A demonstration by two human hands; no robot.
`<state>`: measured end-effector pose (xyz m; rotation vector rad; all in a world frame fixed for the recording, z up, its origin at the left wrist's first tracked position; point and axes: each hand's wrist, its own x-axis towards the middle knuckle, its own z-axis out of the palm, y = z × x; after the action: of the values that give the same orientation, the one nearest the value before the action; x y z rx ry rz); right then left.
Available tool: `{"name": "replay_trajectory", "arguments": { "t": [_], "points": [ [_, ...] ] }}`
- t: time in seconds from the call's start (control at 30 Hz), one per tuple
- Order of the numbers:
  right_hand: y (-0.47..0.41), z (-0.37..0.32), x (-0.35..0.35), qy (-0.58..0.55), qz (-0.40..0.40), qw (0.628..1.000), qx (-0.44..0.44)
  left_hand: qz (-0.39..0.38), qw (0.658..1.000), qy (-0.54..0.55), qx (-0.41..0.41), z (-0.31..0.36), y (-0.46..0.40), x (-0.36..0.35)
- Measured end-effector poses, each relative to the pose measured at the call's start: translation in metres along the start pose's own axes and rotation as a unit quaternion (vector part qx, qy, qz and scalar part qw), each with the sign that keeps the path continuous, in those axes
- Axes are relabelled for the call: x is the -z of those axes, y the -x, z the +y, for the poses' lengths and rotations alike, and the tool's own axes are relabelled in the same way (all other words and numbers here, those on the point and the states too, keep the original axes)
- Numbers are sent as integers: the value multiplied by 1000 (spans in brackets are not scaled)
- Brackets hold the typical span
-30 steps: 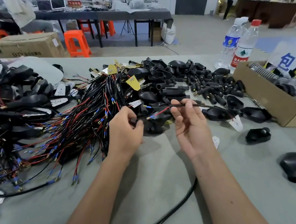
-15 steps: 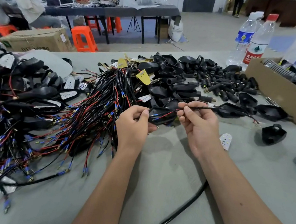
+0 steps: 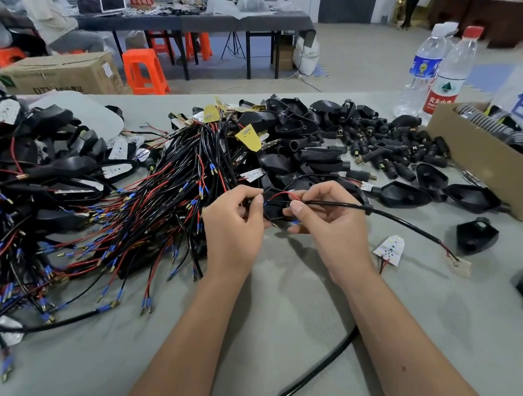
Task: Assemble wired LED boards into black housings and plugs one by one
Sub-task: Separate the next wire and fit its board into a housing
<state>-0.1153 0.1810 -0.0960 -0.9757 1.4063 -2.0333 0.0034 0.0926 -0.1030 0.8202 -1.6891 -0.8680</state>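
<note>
Left hand [image 3: 235, 224] curled around a small black moulded plastic housing [image 3: 273, 206], held just above the grey felt-covered desk [image 3: 290, 313] near centre. Right hand [image 3: 331, 227] pinching a black sheathed cable [image 3: 390, 215] with red and blue leads [image 3: 281, 194] right at the housing's mouth; cable trailing off to the right and ending in a small pale connector, just beside a loose white LED board [image 3: 390, 247]. Probably mid-threading, judging by the leads bunched at the opening. Best done by keeping the housing steady in the left hand, feeding both leads together without kinking, and pinching close to the tips for control. Worth watching the big tangle of red, black and blue-tipped wires [image 3: 91, 212] on the left, close enough to snag. Heap of spare black housings and plugs [image 3: 373, 138] on the far side, within easy reach for the following unit.
</note>
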Motion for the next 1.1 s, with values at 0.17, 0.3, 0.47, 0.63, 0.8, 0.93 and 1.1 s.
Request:
{"name": "replay_trajectory", "arguments": {
  "t": [0.17,0.3,0.47,0.63,0.8,0.93,1.1],
  "points": [
    [-2,-1,3,-25,13,1000,-13,-18,1000,2,13,-1,1,-2],
    [-3,0,3,-83,5,996,-30,-29,999,19,40,0,1,-2],
    [-1,10,0,-29,6,998,-53,-42,996,56,56,4,3,-1],
    [-3,11,1,41,68,997,-20,-49,995,52,63,8,7,-6],
    [-6,11,4,18,95,994,-57,-3,995,67,75,9,6,-6],
    [-5,10,4,-1,80,994,-79,-6,992,94,85,9,6,-3],
    [-4,8,4,-20,31,995,-91,-21,988,122,87,10,7,-3]
  ]
}}
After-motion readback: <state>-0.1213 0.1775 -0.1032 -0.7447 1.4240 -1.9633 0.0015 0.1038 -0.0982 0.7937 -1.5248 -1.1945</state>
